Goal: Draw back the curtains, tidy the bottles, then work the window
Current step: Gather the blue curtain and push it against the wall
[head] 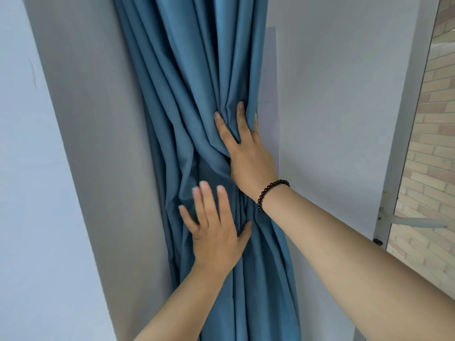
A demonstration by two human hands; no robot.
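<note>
Matte grey wall (332, 94) | pleated blue curtain (197, 70) — left hand (216, 232) flat, right hand (248, 156) pressing, fingers straight

A blue curtain (197, 70) hangs gathered into deep vertical folds against the grey wall, bunched tight at mid-height and spreading above and below, with the window frame (403, 134) well apart to its right.
</note>
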